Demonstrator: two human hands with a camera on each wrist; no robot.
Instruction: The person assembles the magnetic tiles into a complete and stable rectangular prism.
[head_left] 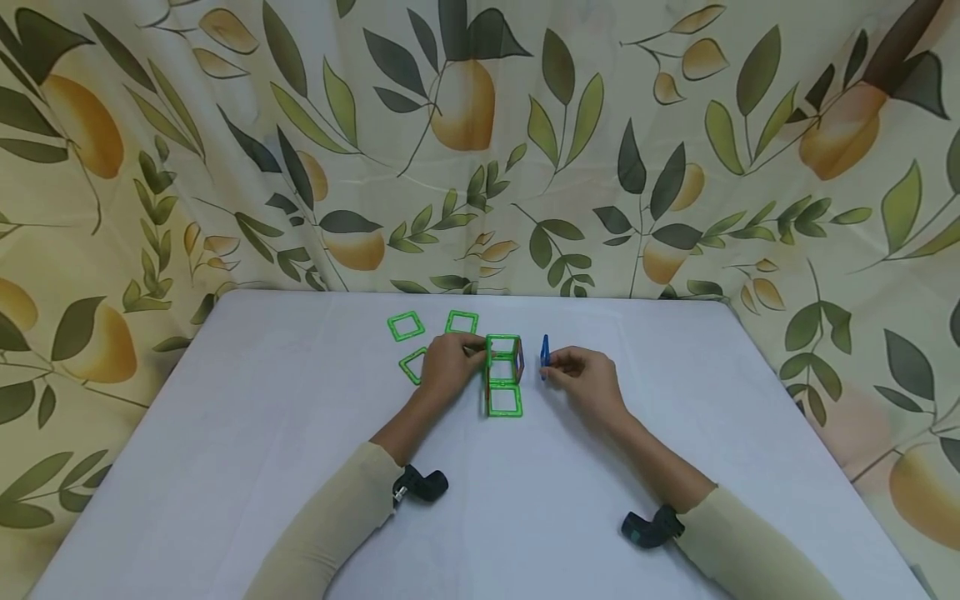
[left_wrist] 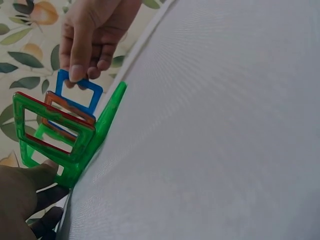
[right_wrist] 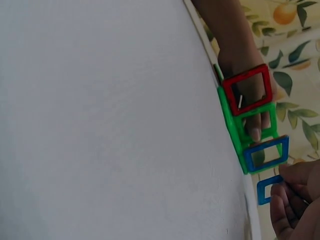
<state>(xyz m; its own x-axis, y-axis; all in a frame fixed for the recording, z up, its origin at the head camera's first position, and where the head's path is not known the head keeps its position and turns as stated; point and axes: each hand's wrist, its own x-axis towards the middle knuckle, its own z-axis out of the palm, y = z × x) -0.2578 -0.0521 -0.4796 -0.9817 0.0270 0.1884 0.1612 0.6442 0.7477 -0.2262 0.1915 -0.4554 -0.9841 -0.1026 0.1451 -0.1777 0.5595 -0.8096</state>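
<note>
Magnetic tiles form a small structure [head_left: 503,358] at mid-table, with green square frames flat along it and other frames upright at the sides. My left hand [head_left: 447,367] holds its far left part, a fingertip showing through a green frame in the right wrist view. A red tile [right_wrist: 230,97] and a blue tile [right_wrist: 250,159] stand upright on the structure. Just to the right, my right hand [head_left: 588,382] pinches another blue square tile [head_left: 545,357] between thumb and fingers. That tile is held upright, a small gap from the structure in the head view.
Loose green square tiles lie left of and behind the structure: one at the far left [head_left: 411,336], one at the back [head_left: 462,313], one partly hidden by the left hand [head_left: 408,372]. A white cloth [head_left: 300,500] covers the table; a patterned curtain [head_left: 465,192] hangs behind.
</note>
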